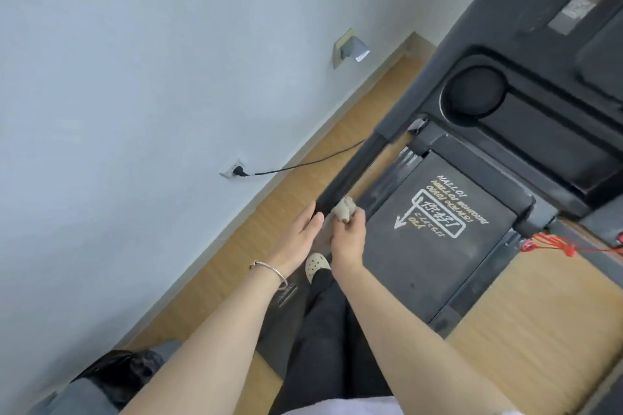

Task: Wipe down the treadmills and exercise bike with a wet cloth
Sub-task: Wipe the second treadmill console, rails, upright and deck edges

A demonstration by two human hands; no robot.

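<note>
Our right hand [349,239] squeezes the cloth [342,209] on the near end of the handrail [350,172] of the treadmill [438,246]. The long handrail points away from us, up to the right. Our left hand [300,236] is flat beside it, holding nothing.

White print on the treadmill belt [421,263] sits upside down to the viewer. A boxed sign [440,216] holds brush-style characters, possibly Chinese, above an arrow. Lines of capitals beside it are too blurred to read. A grey sticker [580,7] on the console [499,30] carries illegible text.
</note>
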